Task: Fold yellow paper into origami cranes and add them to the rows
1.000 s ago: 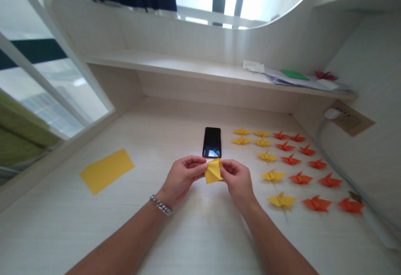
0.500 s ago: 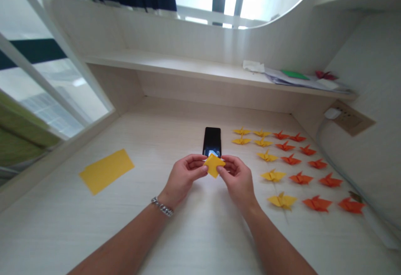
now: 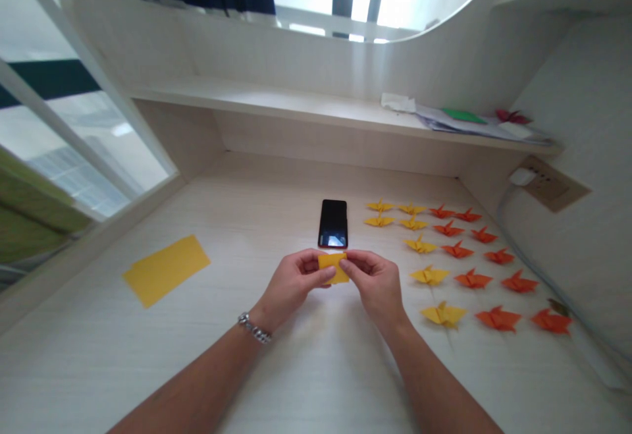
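A small folded square of yellow paper (image 3: 332, 263) is held between my two hands above the desk, with one flat edge toward the far side. My left hand (image 3: 299, 276) pinches its left side, thumb along the near face. On the right side, the thumb and fingers of my right hand (image 3: 375, 277) grip it near the upper right corner. Just beyond the paper lies a black phone (image 3: 333, 222), flat on the desk. The fingertips behind the paper are partly hidden.
Several yellow paper cranes (image 3: 429, 276) and orange paper cranes (image 3: 473, 279) stand in rows on the right. Yellow paper sheets (image 3: 168, 269) lie at the left. A shelf (image 3: 296, 108) with papers (image 3: 474, 124) runs along the back. A cable (image 3: 533, 259) trails down the right edge.
The folded yellow paper has turned from a diamond position to a square one. Both hands have shifted slightly nearer to me, and the whole phone now shows.
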A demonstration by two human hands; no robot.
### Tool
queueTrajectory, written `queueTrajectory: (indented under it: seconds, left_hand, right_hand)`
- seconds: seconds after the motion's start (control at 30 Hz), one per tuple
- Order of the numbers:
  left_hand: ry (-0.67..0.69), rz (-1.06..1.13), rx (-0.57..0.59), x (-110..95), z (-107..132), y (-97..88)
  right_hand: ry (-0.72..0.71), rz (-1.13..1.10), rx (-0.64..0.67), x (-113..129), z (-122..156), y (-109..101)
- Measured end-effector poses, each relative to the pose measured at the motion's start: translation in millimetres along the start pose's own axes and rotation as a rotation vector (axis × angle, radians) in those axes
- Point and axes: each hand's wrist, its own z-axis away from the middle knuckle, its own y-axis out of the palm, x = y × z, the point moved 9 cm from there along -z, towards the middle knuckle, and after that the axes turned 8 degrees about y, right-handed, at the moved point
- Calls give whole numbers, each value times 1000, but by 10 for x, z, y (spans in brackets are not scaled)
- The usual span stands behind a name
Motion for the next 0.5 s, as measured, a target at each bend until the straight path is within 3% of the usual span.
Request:
queueTrajectory:
  seconds: [0.3, 0.5]
  left_hand:
    - [7, 69, -128, 40, 4, -39]
    - [-18, 112, -113, 48, 25, -3]
  right_hand:
    - [-151, 194, -44, 198, 123, 53]
    - [-228, 250, -76, 255, 159, 40]
